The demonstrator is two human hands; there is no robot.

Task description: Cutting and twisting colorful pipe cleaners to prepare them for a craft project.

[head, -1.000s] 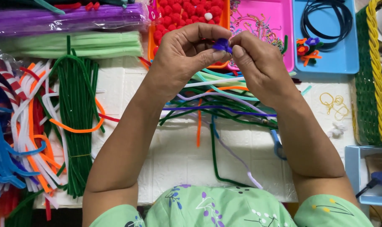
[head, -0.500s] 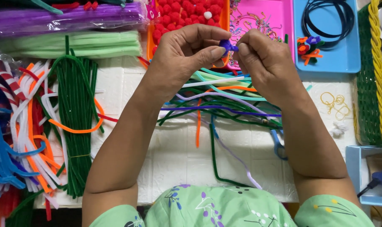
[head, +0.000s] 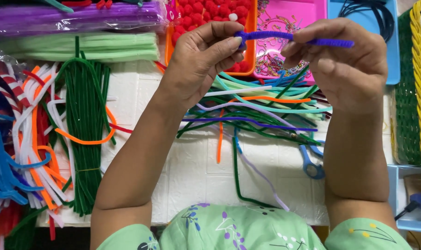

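Both hands hover above the white table (head: pixel 192 176), stretching a purple pipe cleaner (head: pixel 291 38) level between them. The left hand (head: pixel 203 60) pinches one end between thumb and forefinger, the other fingers curled under; the right hand (head: pixel 342 65) closes its fingertips around the stem further along, so a short tail pokes out past the knuckles. Held at two points like this, the wire sits taut and nearly straight, clear of the clutter below. Directly beneath lies a loose tangle of pipe cleaners (head: pixel 256 111) in green, teal, orange and purple, with blue-handled scissors (head: pixel 312 162) just beside it. Behind the hands sit an orange tray of red pom-poms (head: pixel 205 14) and a pink tray of beads (head: pixel 284 18), close enough to reach. To the left, a bundle of dark green pipe cleaners (head: pixel 85 134) lies tied together, beside mixed white, orange and blue ones.
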